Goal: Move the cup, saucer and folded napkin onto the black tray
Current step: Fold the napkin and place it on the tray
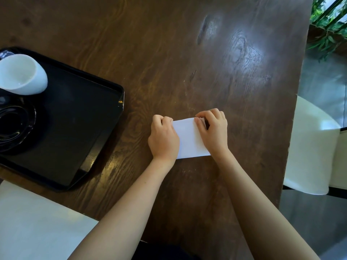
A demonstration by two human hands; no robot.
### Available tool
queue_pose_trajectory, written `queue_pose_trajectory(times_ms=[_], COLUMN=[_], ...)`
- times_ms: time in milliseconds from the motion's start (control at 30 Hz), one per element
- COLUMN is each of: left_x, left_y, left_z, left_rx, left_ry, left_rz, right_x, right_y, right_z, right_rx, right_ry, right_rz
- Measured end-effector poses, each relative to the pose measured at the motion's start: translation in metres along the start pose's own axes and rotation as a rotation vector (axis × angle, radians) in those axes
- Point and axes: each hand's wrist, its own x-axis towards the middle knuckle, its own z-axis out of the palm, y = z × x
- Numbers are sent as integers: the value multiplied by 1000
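Left hand (163,140) and right hand (214,132) sit close together, fingers curled, each pinching a far corner of the napkin (190,140).

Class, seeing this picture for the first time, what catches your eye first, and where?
The white napkin at mid-table, pinched along its far edge by the left hand and right hand, stands out against the dark wooden table. At far left, a white cup sits on the black tray.
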Motion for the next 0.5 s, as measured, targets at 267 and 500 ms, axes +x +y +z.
queue_pose_trajectory(times_ms=[267, 500], left_x=[-8, -15], left_y=[10, -11], left_z=[-3, 19], left_rx=[116, 400], left_ry=[101, -254], left_rz=[210, 384], right_x=[0, 0], right_y=[0, 2], right_z=[3, 0], right_rx=[-73, -202], right_ry=[2, 38], right_rz=[-23, -88])
